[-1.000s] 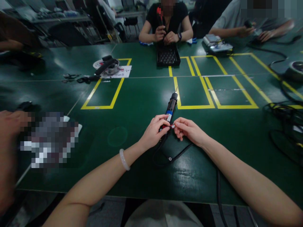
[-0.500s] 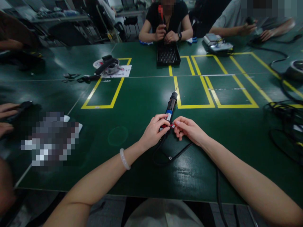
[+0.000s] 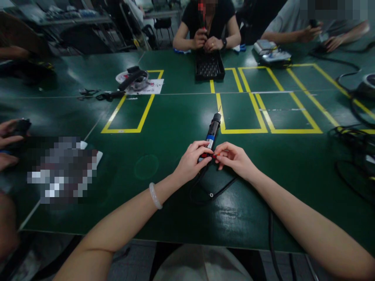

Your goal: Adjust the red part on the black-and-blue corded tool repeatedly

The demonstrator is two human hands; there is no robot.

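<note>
An electric screwdriver (image 3: 213, 130) with a black tip end and a blue band lies on the green table (image 3: 175, 125), pointing away from me. My left hand (image 3: 191, 160) is wrapped round its rear end, where a black cable (image 3: 211, 191) leaves it. My right hand (image 3: 234, 159) pinches a small red part (image 3: 215, 155) right beside the tool, fingertips touching those of the left hand. A pale bangle (image 3: 154, 196) is on my left wrist.
Yellow tape rectangles (image 3: 265, 113) mark the table. A black tray (image 3: 209, 66) sits before a person opposite. Tools and papers (image 3: 137, 82) lie at far left. Cables (image 3: 357, 148) coil at right. Another person's hands (image 3: 8, 140) work at left beside a blurred patch.
My hands and the screwdriver have hardly moved; the right fingertips have closed in slightly on the red part. The hands of the person at left have shifted.
</note>
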